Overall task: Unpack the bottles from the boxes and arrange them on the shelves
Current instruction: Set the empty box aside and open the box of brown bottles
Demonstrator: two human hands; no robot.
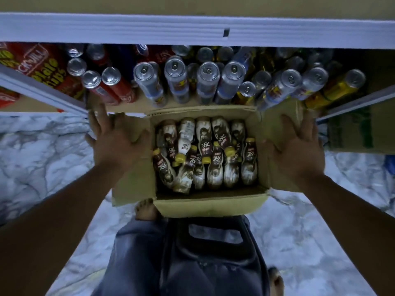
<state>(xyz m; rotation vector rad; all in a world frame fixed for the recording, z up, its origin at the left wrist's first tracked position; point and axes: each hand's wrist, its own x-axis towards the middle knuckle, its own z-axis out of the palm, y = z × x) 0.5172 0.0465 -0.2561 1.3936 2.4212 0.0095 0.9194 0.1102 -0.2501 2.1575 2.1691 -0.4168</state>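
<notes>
An open cardboard box (209, 205) sits on the marble floor (42, 159), just in front of a low shelf (119, 107). The box is packed with small brown-and-white bottles (214, 174) with yellow caps. They lie on their sides in two rough rows, a few tipped across each other. The left hand (116, 146) rests flat on the box's left flap (132, 184), fingers straight and spread, so its grip is open and holds nothing. The right hand (296, 154) lies the same way on the right flap (280, 180), its grip open too, palm down on the cardboard. Both flaps are folded outward. On the shelf beyond the box stand many drink cans (177, 80), silver, red and yellow, close together in rows. Red snack packets (42, 60) sit at the far left. A white shelf edge (192, 33) runs across above the cans. A bare foot (146, 210) touches the near left corner of the box. Below it are blue trousers (132, 253) and a dark seat (213, 248) with a handle slot.
</notes>
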